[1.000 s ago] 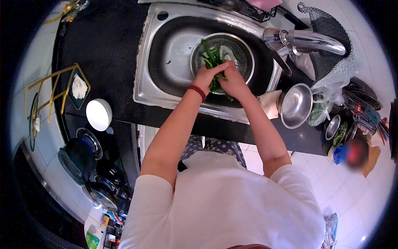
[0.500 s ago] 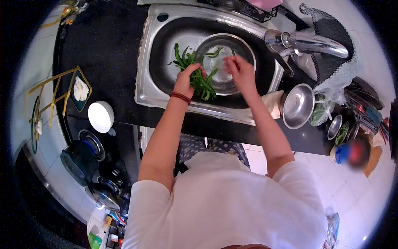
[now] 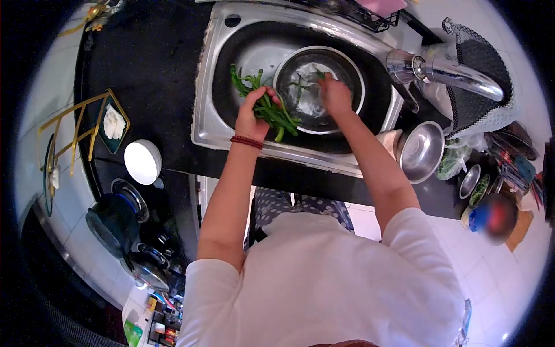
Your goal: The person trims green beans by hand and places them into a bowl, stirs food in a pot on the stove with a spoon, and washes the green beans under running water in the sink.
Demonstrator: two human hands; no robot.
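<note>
My left hand [image 3: 253, 114], with a red beaded bracelet at the wrist, is closed around a bunch of long green peppers [image 3: 272, 114] over the sink [image 3: 202, 115]. Ends of the bunch stick out above and below the fingers. Beside it in the sink stands a round metal basin [image 3: 361, 87] of water. A few green pieces [image 3: 299, 87] lie in that water. My right hand [image 3: 336, 95] is over the right part of the basin; its fingers are blurred, and a bit of green shows near their tips.
A chrome faucet [image 3: 457, 75] reaches over the right of the sink. An empty steel bowl [image 3: 421, 152] rests on the counter at the right. At the left are a white bowl [image 3: 142, 162], a green dish [image 3: 110, 139] with something white, and a dark pot [image 3: 113, 222].
Green pieces now lie lower in the basin's water. My right hand has dipped slightly toward the water, and my left hand with the bunch has shifted a little left. The whole view has shifted slightly.
</note>
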